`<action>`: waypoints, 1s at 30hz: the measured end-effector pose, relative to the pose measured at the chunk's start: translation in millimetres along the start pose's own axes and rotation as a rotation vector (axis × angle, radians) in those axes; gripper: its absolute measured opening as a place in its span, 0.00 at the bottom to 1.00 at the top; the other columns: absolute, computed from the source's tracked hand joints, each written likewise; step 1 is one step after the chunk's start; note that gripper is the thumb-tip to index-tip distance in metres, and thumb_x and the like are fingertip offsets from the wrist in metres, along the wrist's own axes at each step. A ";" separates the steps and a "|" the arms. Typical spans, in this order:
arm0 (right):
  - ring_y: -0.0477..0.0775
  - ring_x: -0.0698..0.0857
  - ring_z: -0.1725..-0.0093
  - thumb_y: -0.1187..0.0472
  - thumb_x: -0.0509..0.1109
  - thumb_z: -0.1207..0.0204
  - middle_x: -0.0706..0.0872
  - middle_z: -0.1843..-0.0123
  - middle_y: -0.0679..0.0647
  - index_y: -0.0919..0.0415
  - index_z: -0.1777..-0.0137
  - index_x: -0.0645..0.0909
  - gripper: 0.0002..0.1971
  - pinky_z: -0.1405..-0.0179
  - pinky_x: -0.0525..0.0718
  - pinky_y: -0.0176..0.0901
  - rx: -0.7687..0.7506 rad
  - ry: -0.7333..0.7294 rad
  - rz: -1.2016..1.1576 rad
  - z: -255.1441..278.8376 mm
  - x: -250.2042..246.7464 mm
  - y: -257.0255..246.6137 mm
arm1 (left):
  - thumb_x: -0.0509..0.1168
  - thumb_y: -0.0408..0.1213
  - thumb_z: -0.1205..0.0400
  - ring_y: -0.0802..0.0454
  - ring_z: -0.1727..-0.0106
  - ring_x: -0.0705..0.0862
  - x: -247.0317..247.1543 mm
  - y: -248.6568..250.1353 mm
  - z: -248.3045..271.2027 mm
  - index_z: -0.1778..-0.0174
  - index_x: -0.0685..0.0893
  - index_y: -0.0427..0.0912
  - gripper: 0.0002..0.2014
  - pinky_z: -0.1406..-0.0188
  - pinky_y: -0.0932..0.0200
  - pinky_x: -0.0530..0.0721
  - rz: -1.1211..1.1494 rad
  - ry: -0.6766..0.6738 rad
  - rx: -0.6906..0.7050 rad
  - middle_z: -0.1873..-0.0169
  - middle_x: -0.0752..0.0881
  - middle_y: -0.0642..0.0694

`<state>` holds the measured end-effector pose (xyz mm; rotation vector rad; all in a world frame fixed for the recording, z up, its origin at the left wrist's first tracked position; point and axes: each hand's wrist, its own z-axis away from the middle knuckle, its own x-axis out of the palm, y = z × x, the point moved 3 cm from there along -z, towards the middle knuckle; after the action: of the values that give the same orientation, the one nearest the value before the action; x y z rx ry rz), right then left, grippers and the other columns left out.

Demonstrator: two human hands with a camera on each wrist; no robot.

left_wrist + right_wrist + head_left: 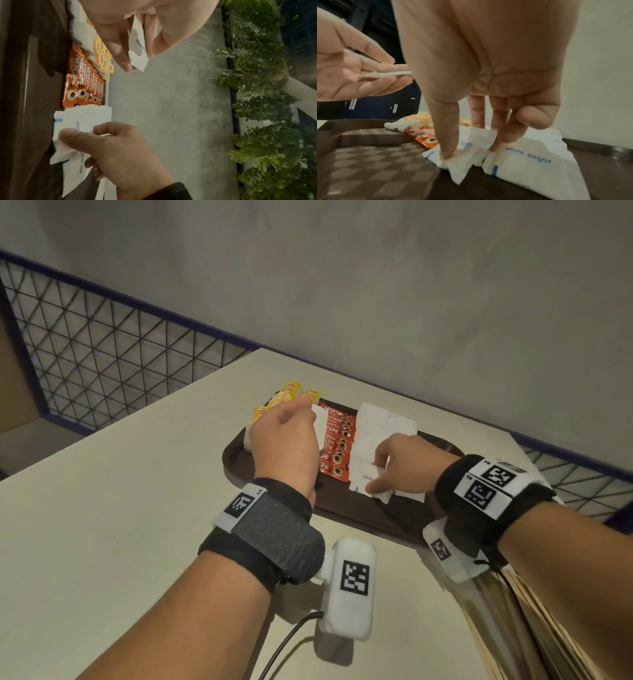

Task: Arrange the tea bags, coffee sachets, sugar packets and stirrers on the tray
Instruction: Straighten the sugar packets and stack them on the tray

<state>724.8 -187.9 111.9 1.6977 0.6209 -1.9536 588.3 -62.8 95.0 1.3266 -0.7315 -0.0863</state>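
Observation:
A dark brown tray [376,518] lies on the beige table. On it are yellow tea bags [287,395] at the far left, a row of red coffee sachets [337,440] and a heap of white sugar packets [380,422]. My left hand [308,412] hovers over the sachets and pinches one white sugar packet [139,44] between thumb and fingers. At the tray's near side my right hand [376,477] pinches a sugar packet [471,148], thumb pressed on it. Another packet [530,162] lies beside it. Wooden stirrers [513,628] lie under my right forearm, off the tray.
The table [120,508] ends at a grey wall behind and a wire-mesh railing [102,337] to the left and right. A white wrist camera unit [346,583] with a cable hangs below my left wrist. Green plants [265,121] show in the left wrist view.

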 end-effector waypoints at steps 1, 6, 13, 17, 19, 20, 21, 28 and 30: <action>0.50 0.85 0.56 0.46 0.83 0.30 0.88 0.53 0.52 0.57 0.51 0.87 0.17 0.46 0.90 0.51 -0.004 0.006 0.014 -0.3 0.2 -1.1 | 0.62 0.28 0.13 0.56 0.44 0.84 0.6 -0.1 0.3 0.40 0.92 0.42 0.14 0.46 0.41 0.93 0.004 -0.002 -0.001 0.44 0.87 0.55; 0.54 0.86 0.50 0.48 0.83 0.29 0.88 0.46 0.53 0.56 0.45 0.84 0.19 0.44 0.89 0.50 -0.006 0.029 0.027 -5.4 -0.2 -4.0 | 0.62 0.28 0.13 0.57 0.47 0.83 1.3 0.9 2.2 0.40 0.92 0.42 0.14 0.47 0.42 0.94 0.009 0.004 -0.010 0.48 0.85 0.58; 0.55 0.86 0.47 0.49 0.83 0.29 0.87 0.40 0.54 0.57 0.41 0.84 0.20 0.44 0.87 0.49 0.000 0.060 0.034 -9.3 1.8 -6.6 | 0.62 0.27 0.12 0.58 0.47 0.84 2.3 2.7 6.5 0.37 0.91 0.43 0.15 0.49 0.44 0.94 -0.003 -0.012 -0.018 0.41 0.85 0.52; 0.56 0.85 0.45 0.50 0.83 0.29 0.86 0.39 0.55 0.59 0.40 0.83 0.22 0.41 0.87 0.50 -0.004 0.077 0.035 -9.1 1.6 -6.2 | 0.62 0.27 0.13 0.57 0.52 0.83 3.8 3.0 8.0 0.36 0.90 0.42 0.15 0.52 0.46 0.95 -0.007 -0.029 -0.043 0.47 0.83 0.59; 0.57 0.85 0.45 0.50 0.83 0.29 0.87 0.40 0.56 0.59 0.40 0.83 0.22 0.41 0.88 0.51 -0.002 0.082 0.039 -9.8 1.7 -5.4 | 0.62 0.27 0.13 0.58 0.53 0.82 4.4 2.1 7.9 0.36 0.90 0.41 0.15 0.51 0.45 0.94 -0.014 -0.034 -0.042 0.50 0.82 0.62; 0.57 0.85 0.45 0.49 0.83 0.29 0.87 0.40 0.56 0.59 0.40 0.83 0.22 0.41 0.88 0.52 0.000 0.082 0.042 -10.4 1.8 -5.1 | 0.62 0.27 0.13 0.58 0.54 0.82 4.6 1.6 7.7 0.35 0.90 0.41 0.15 0.50 0.44 0.94 -0.017 -0.038 -0.040 0.50 0.82 0.62; 0.57 0.86 0.45 0.49 0.83 0.29 0.87 0.41 0.56 0.59 0.40 0.83 0.22 0.41 0.88 0.52 0.002 0.082 0.043 -10.8 1.7 -5.0 | 0.62 0.27 0.12 0.59 0.55 0.82 4.6 1.2 7.4 0.35 0.90 0.42 0.15 0.49 0.43 0.94 -0.022 -0.042 -0.039 0.50 0.82 0.61; 0.57 0.86 0.47 0.50 0.83 0.29 0.87 0.42 0.56 0.60 0.40 0.82 0.23 0.42 0.89 0.52 0.012 0.081 0.055 -14.8 1.9 -4.7 | 0.57 0.19 0.16 0.46 0.36 0.82 5.6 0.1 9.4 0.38 0.87 0.46 0.22 0.51 0.46 0.95 -0.058 -0.082 -0.066 0.29 0.80 0.47; 0.57 0.86 0.48 0.49 0.83 0.29 0.86 0.43 0.57 0.60 0.39 0.81 0.24 0.42 0.89 0.52 0.015 0.078 0.069 -16.7 2.6 -4.8 | 0.57 0.18 0.17 0.44 0.35 0.82 5.8 0.5 10.2 0.38 0.85 0.48 0.23 0.54 0.51 0.94 -0.058 -0.100 -0.075 0.30 0.79 0.47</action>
<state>734.5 -173.9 107.3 1.7880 0.5692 -1.8556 587.3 -73.9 98.5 1.2789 -0.7673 -0.2259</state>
